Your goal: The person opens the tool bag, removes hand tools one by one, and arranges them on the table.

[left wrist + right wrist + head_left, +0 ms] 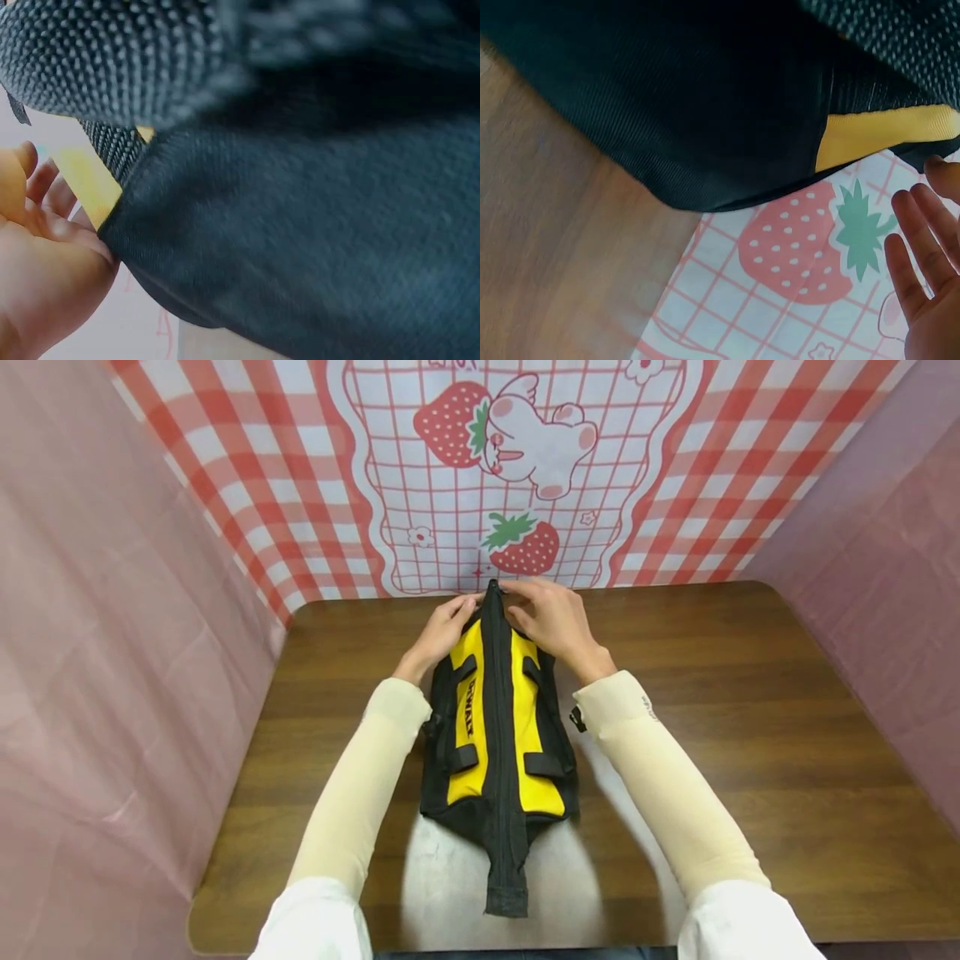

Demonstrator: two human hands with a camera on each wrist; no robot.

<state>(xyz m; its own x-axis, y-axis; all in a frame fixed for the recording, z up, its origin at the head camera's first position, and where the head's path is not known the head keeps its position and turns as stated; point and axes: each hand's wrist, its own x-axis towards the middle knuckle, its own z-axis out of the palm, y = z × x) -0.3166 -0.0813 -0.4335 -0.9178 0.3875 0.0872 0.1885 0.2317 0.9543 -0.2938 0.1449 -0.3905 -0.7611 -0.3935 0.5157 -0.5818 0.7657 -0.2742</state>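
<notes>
A black and yellow zippered tool bag [498,718] lies lengthwise on the table, its long black zipper closed along the top. Both hands are at its far end. My left hand [442,631] touches the bag's left side there, fingertips beside the zipper; the left wrist view shows its thumb and fingers apart next to the yellow panel [88,187]. My right hand [553,617] reaches from the right, forefinger at the zipper's far tip and thumb lower down. In the right wrist view several of its fingers [911,255] are straight and spread.
The brown wooden table [712,735] extends to both sides of the bag. Behind stands a red-checked cloth [277,485] with strawberries, and pink curtains [112,652] hang at the sides. A black strap end [507,902] points toward the front edge.
</notes>
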